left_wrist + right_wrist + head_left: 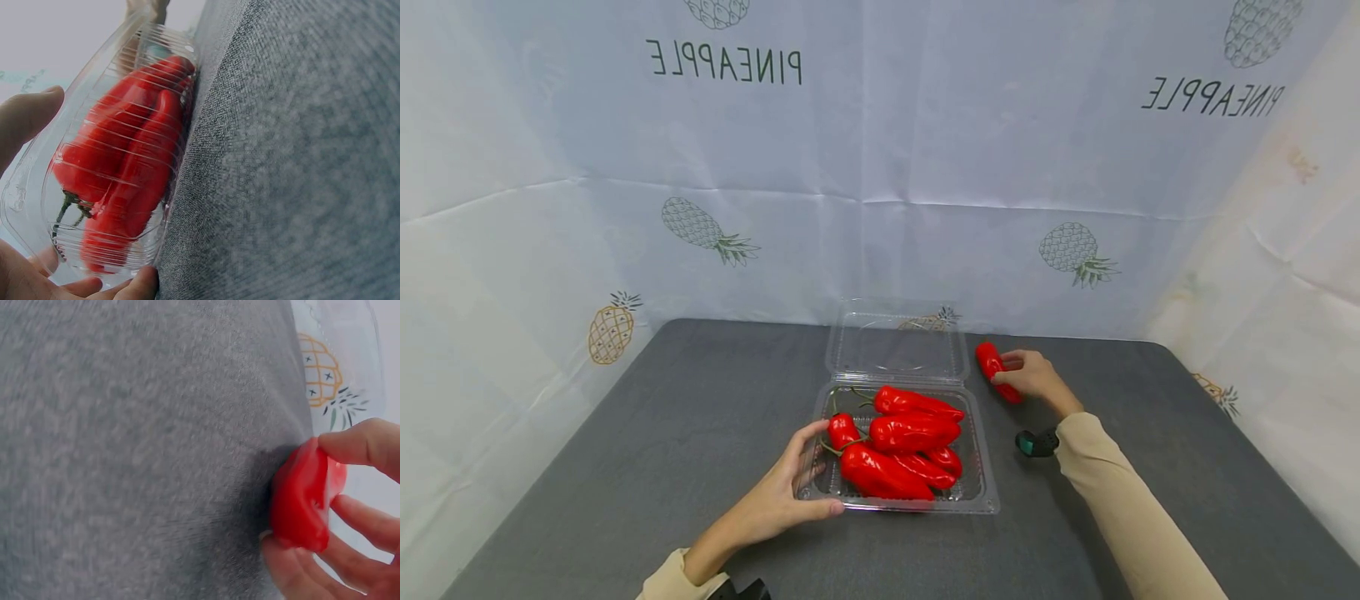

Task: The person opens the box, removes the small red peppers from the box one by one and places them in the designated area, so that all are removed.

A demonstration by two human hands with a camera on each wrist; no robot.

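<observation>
A clear plastic clamshell container (988, 487) stands on the grey table with its lid (895, 346) folded back. Several red peppers (913, 433), some with green stems, lie inside it. My left hand (782, 487) holds the container by its near left corner, thumb along the front and fingers on the left side. In the left wrist view the peppers (125, 144) show through the ribbed wall. Right of the lid, my right hand (1033, 372) grips another red pepper (992, 367) between thumb and fingers. The right wrist view shows this pepper (303, 497) close over the tabletop.
The grey tabletop (625, 467) spreads out on both sides of the container. Behind it hangs a pale cloth (895, 150) printed with pineapples, which also runs along the left and right sides. A dark wrist device (1037, 443) sits under the right wrist.
</observation>
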